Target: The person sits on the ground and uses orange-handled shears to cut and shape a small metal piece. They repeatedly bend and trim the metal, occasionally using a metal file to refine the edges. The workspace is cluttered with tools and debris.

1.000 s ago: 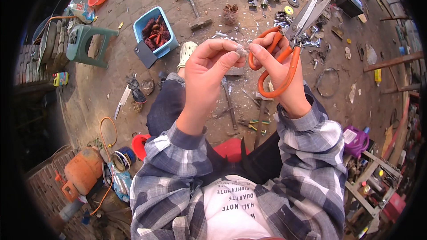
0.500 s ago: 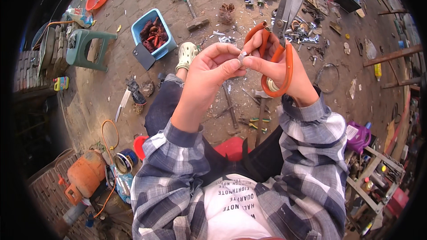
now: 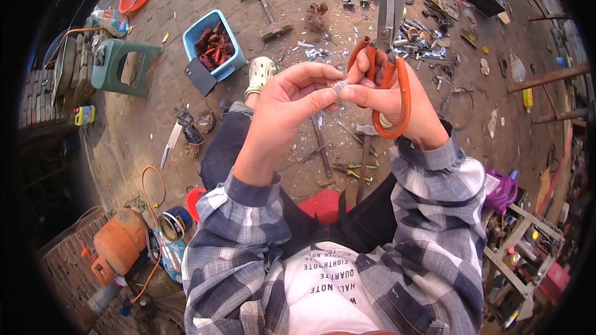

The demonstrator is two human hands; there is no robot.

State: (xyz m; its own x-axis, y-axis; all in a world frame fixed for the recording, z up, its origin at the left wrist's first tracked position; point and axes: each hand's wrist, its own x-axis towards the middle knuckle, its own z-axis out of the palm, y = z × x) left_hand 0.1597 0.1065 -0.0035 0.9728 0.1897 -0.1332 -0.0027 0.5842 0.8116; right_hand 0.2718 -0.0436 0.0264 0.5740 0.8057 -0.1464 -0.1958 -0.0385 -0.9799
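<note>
In front of my chest, my left hand (image 3: 288,96) pinches a small pale grey piece (image 3: 339,86), perhaps metal, between thumb and fingers. My right hand (image 3: 397,96) touches the same piece with its thumb tip and curled fingers. Large shears with orange-wrapped handles (image 3: 403,96) hang through my right hand. Their grey blades (image 3: 389,9) point away from me, lying nearly together. Part of the handles is hidden behind the right fingers.
Below my hands lie a hammer (image 3: 365,149) and pliers (image 3: 357,170). A long-handled mallet (image 3: 275,30) and a heap of metal scraps (image 3: 422,40) lie farther off. At left are a blue bin (image 3: 231,69) of reddish pieces, a green stool (image 3: 118,68) and a knife (image 3: 171,142).
The shears' blades have come from spread apart to nearly together, and their handles have swung a little to the right. Both hands still pinch the small piece, now slightly lower.
</note>
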